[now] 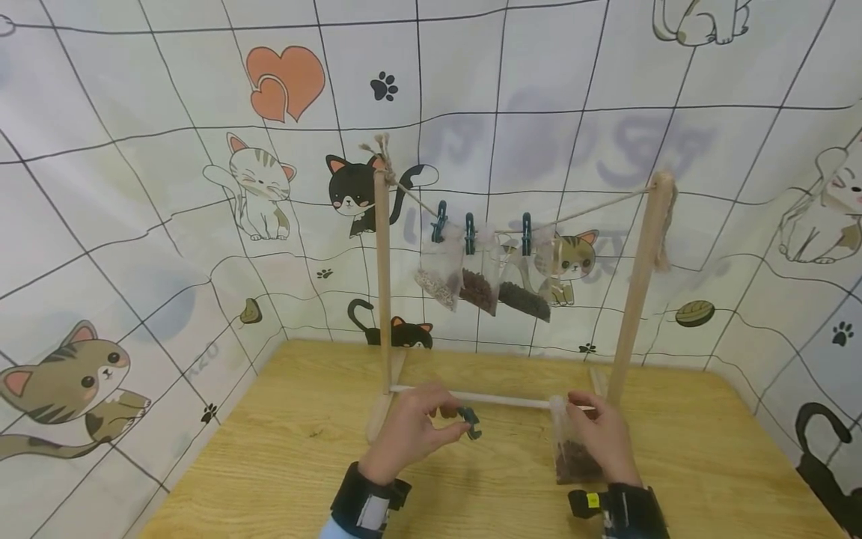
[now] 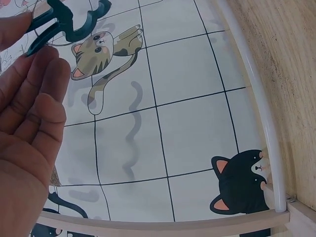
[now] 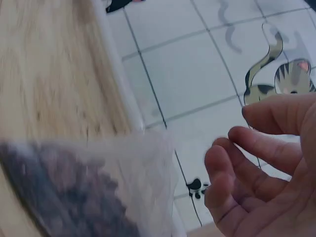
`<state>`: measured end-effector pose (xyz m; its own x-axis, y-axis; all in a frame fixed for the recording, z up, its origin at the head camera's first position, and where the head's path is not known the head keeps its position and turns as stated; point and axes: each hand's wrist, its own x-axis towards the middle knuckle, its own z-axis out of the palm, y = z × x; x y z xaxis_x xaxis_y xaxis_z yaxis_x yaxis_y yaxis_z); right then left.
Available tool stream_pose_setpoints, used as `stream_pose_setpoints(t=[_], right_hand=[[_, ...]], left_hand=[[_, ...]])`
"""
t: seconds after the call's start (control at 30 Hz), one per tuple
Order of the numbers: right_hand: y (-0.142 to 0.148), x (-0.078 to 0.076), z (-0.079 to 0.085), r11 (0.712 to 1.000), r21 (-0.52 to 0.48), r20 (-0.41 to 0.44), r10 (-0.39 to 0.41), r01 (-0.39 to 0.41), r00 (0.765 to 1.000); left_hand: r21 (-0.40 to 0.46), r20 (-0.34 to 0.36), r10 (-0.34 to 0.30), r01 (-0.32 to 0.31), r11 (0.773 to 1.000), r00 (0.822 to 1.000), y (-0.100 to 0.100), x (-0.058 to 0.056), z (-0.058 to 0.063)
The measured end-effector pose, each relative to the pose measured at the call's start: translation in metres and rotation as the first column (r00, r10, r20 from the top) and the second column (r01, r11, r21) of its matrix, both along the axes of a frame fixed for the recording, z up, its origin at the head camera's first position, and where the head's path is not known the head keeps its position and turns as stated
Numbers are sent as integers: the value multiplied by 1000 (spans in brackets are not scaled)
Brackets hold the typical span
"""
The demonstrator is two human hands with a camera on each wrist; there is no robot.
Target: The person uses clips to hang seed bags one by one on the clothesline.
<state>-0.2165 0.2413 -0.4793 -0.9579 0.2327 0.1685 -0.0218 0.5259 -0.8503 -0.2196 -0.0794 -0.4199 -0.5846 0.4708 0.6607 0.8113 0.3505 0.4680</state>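
In my left hand (image 1: 417,427), a dark teal plastic clothespin (image 2: 64,22) is pinched between thumb and fingers, its wavy jaws pointing away from the palm. My right hand (image 1: 602,434) is beside a clear plastic bag (image 1: 572,460) of dark reddish-brown bits, overlapping its upper right side in the head view. In the right wrist view, a gap separates the loosely bent fingers (image 3: 219,158) from the bag's edge, and nothing is between them. The bag stands upright by the rack's lower white bar (image 1: 505,400).
A wooden rack with a left post (image 1: 384,284) and a right post (image 1: 640,292) carries a sagging rope (image 1: 599,206). Teal clothespins hold three bags on it: pale bits (image 1: 436,288), reddish bits (image 1: 478,290) and dark green bits (image 1: 525,299). A cat-print cloth (image 1: 539,67) surrounds the wooden table (image 1: 269,442).
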Motion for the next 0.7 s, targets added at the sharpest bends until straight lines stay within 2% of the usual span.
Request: stream_pose_setpoints(t=[0.13, 0.37, 0.53, 0.7], right_hand=[[11, 1, -4, 997, 68, 41, -31, 29, 999], [19, -4, -15, 982, 189, 87, 4, -21, 996], [22, -7, -22, 978, 202, 98, 33, -53, 995], [23, -8, -22, 977, 202, 99, 51, -70, 994]], left_hand=[[3, 1, -10, 10, 1000, 1000, 0, -1, -1], [-7, 22, -23, 23, 1000, 999, -1, -1, -2], [-19, 15, -13, 13, 1000, 1000, -1, 0, -2], [-17, 6, 2, -2, 1000, 1000, -1, 0, -2]])
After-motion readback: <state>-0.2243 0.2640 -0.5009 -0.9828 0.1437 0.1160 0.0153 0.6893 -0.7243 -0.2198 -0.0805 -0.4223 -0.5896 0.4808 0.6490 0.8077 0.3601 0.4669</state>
